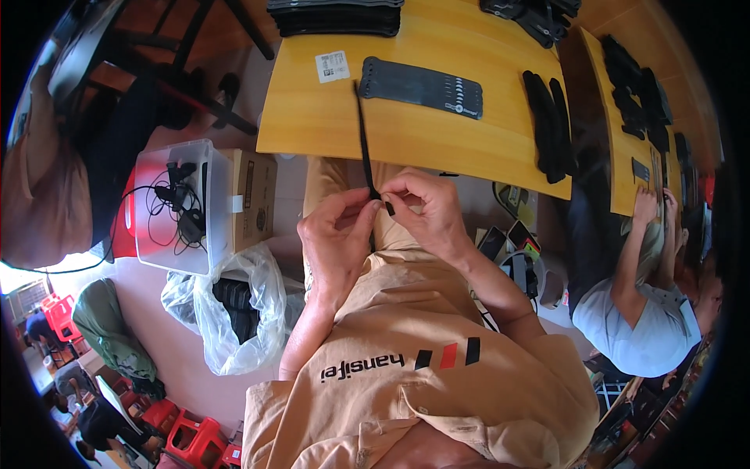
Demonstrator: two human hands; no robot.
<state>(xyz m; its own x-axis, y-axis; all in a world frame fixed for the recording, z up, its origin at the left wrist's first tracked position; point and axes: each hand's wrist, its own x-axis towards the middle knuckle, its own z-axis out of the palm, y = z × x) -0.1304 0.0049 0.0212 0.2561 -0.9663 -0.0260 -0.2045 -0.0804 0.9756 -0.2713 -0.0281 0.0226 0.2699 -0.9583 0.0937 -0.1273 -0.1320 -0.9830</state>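
A narrow black strap [364, 144] rises from my fingers, its far end over the table's front part. Low on it, my left hand [340, 234] pinches the strap between thumb and fingertips. Right beside, my right hand [428, 209] is closed on the strap's lower end, a short black tip showing under the thumb. Both hands are just off the near table edge, above my lap. Beyond them on the yellow table [312, 125] lies a flat dark grey piece [414, 84] with scalloped ends and white print.
A white label [332, 67] lies by the grey piece. Black strap stacks [336, 19] sit at the back, with black strips [549, 125] at right. Left on the floor are a clear bin [176, 207] of cables, a carton [251, 199] and a plastic bag [234, 313]. A co-worker [637, 313] works at right.
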